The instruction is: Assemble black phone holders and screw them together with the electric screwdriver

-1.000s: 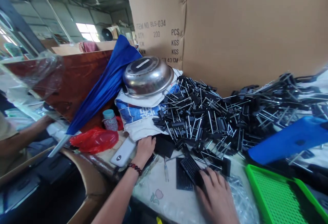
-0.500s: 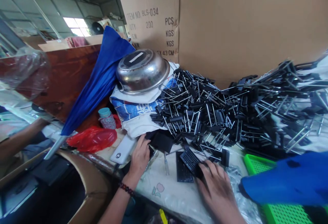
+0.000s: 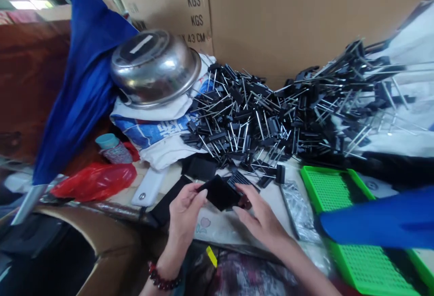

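Likely stiff and light, the flat, black, plastic-looking panel (image 3: 219, 193) should suit edge holds: left hand (image 3: 185, 209) pinches 1 corner, right hand (image 3: 260, 214) curls at the opposite edge, grip unclear.

Matt, smooth-looking flat black four-sided piece (image 3: 219, 193) at the centre.
Clockwise around it: dull brown cardboard carton (image 3: 305, 20) at one, perforated green plastic tray (image 3: 326, 194) at three, crinkled glossy red plastic bag (image 3: 96, 180) at nine, shiny domed silver metal basin (image 3: 162, 72) at eleven.
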